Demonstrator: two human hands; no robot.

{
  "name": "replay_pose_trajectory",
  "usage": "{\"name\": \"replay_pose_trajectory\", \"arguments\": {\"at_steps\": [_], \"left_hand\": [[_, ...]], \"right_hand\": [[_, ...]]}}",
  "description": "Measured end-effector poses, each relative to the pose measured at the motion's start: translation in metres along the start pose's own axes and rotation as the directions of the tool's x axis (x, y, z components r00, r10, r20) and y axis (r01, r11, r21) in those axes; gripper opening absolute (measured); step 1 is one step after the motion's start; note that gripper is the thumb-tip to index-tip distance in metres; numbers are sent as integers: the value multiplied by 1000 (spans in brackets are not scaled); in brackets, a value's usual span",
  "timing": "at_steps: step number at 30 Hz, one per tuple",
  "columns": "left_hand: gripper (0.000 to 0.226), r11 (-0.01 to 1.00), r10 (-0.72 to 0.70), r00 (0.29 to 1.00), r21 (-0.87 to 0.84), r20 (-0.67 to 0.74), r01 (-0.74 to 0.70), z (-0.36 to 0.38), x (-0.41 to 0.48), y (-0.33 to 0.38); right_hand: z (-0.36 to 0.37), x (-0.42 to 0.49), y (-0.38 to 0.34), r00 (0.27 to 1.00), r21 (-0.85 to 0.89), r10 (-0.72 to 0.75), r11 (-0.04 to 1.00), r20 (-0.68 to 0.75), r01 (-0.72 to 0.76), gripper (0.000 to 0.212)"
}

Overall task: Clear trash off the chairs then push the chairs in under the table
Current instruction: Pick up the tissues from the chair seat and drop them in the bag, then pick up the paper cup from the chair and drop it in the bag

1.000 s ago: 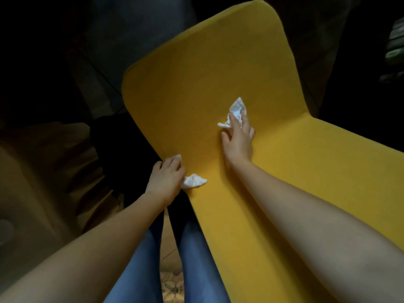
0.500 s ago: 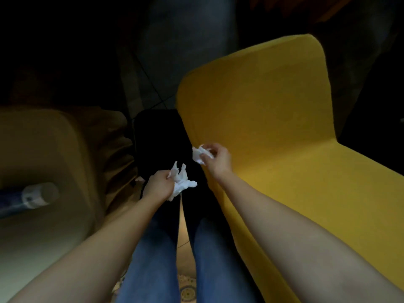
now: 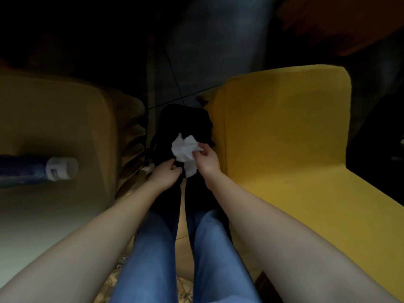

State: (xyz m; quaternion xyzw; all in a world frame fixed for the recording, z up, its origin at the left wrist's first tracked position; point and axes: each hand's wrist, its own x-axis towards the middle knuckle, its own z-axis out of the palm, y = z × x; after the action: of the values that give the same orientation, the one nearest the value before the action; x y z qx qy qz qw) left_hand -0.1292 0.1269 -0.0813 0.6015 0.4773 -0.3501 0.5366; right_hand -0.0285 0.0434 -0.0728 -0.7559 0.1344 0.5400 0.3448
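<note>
Both hands meet over a black bag (image 3: pixel 185 119) on the floor between two chairs. My right hand (image 3: pixel 206 159) pinches a crumpled white tissue (image 3: pixel 183 149) by its upper edge. My left hand (image 3: pixel 164 173) has its fingers curled at the lower part of the white wad, and a small white scrap shows at its left side. The bright yellow chair (image 3: pixel 284 149) on the right has a bare seat and back. The dimmer yellow chair (image 3: pixel 54 119) on the left carries a blue bottle with a white cap (image 3: pixel 61 168) lying on its side.
My legs in blue jeans (image 3: pixel 153 248) stand between the two chairs. Dark tiled floor (image 3: pixel 196 73) stretches beyond the bag. A brown edge (image 3: pixel 328 29), perhaps the table, shows at the top right in shadow.
Both hands carried their tissues off the yellow chair and came together over the black bag. The view swung left, bringing the left chair and its bottle into sight.
</note>
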Motion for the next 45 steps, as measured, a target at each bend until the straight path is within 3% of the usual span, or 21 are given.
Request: {"name": "replay_pose_trajectory", "arguments": {"at_steps": [3, 5, 12, 16, 18, 22, 26, 31, 33, 37, 42, 45], "left_hand": [[55, 998, -43, 999, -37, -12, 42, -8, -1, -9], [56, 996, -50, 998, -72, -38, 48, -16, -1, -16], [28, 943, -25, 961, -326, -277, -69, -57, -9, -47], [18, 918, 0, 937, -371, -350, -139, -88, -24, -68], [18, 915, 45, 879, -333, -475, -227, -106, -36, -81], [20, 952, 101, 669, -122, -737, -279, -149, -57, -110], [19, 978, 41, 529, -73, -847, -193, -182, -66, -143], [40, 965, -104, 379, -185, -919, -185, -212, -73, -187], [44, 952, -180, 413, -265, -893, -157, -221, -71, -202], [41, 930, -268, 587, -364, -764, -50, -224, -61, -225], [24, 914, -316, 582, -405, -749, -24, -202, -59, -236], [24, 886, -337, 631, -463, -699, -39, -181, -57, -232]], "right_hand": [[4, 0, -2, 1000, -96, -21, 995, -7, 20, 47], [8, -1, -4, 1000, -142, -5, 990, -31, 1, 48], [42, -12, -12, 998, -269, -58, 961, 5, 57, 31], [72, -23, -17, 995, -298, -87, 950, 45, 96, 17], [87, -29, -19, 992, -312, -92, 943, 87, 115, 14], [122, -40, -22, 981, -331, -33, 939, 190, 96, 18], [166, -50, -27, 956, -389, 84, 920, 279, 33, 32], [217, -62, -33, 928, -441, 80, 892, 365, 97, 33], [235, -64, -33, 909, -467, 76, 873, 410, 138, 36], [253, -68, -27, 879, -465, 92, 871, 468, 156, 53], [244, -59, -28, 876, -351, 88, 931, 474, 97, 46], [224, -49, -31, 929, -353, 63, 933, 364, 75, 35]]}}
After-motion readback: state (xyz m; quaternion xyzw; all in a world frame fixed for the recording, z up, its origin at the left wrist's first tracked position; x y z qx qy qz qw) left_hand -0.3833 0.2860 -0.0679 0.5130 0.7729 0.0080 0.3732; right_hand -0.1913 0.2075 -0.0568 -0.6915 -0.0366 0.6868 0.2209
